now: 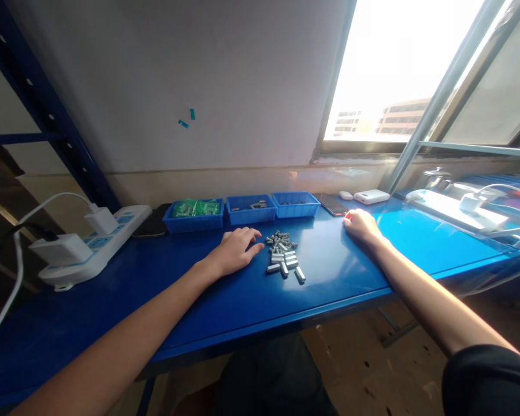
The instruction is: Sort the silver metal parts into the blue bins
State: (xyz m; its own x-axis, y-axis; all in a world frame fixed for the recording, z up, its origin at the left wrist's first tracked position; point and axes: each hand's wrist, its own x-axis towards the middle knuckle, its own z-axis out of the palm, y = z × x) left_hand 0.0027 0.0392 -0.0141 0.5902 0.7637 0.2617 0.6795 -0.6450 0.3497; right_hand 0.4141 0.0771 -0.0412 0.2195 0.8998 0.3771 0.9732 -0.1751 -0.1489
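Observation:
My left hand (238, 252) rests on the blue table with its fingers apart and nothing in them. Just right of its fingertips lies a loose pile of small metal screws (281, 238). Several silvery hexagonal standoffs (285, 267) lie at the near side of that pile. Farther right, my right hand (359, 224) rests on the table with its fingers curled in; whether anything is inside them is hidden. Close to its knuckles is a dark smartphone (330, 204), lying flat.
Behind the pile stand three blue bins: one with green packets (196, 208), one with metal pieces (250, 208), one with small dark parts (295, 204). White power strips (132, 222) with cables flank the table (225, 312). A white power bank (371, 197) sits near the window wall.

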